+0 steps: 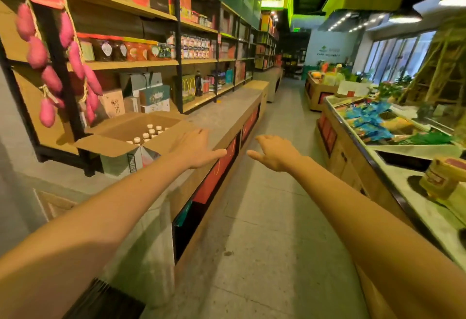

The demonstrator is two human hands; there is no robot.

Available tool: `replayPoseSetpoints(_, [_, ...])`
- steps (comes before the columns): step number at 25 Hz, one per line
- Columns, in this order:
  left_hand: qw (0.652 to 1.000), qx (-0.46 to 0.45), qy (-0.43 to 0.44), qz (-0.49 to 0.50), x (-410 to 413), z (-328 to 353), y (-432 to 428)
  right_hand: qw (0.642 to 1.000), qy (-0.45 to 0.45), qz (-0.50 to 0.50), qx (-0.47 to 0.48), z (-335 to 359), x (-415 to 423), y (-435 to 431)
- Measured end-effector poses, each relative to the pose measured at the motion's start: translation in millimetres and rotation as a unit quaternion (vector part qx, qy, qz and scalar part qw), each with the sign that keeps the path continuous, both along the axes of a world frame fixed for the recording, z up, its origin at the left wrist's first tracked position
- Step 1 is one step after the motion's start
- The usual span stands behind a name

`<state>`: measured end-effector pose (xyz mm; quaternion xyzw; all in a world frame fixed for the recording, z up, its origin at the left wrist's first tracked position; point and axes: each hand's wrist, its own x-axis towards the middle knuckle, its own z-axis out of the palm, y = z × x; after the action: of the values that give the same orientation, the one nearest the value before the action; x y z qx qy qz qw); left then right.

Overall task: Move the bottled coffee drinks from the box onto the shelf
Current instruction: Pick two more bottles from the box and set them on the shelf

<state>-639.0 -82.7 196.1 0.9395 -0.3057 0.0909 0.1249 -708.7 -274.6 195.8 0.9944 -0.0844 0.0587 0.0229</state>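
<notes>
Your left hand point(195, 148) and right hand point(273, 153): both out ahead, fingers loose and spread, holding nothing. Just left of your left hand, open box point(118, 129) on the counter point(222, 116); bottled coffee drinks point(150, 132) upright inside, caps showing. Shelf point(131, 64) beyond, above-left

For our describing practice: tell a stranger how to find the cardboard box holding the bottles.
Start at the wall of wooden shelves on the left. On the grey counter below them, at its near end, sits the box. It alone is plain brown with flaps open, white bottle caps showing inside.
</notes>
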Motion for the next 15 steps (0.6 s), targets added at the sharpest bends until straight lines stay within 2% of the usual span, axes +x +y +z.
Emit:
replayPoseSetpoints(5, [0.997,0.006,0.008,0.079,109.2,-11.5,-21.0,0.995,0.004,0.095,0.006,-8.1,141.3,-26.9])
replayPoseSetpoints(15, [0.981,0.006,0.030,0.192,349.7,-54.6,-24.6,0.975,0.026,0.219,0.016,-47.2,436.4,-10.7])
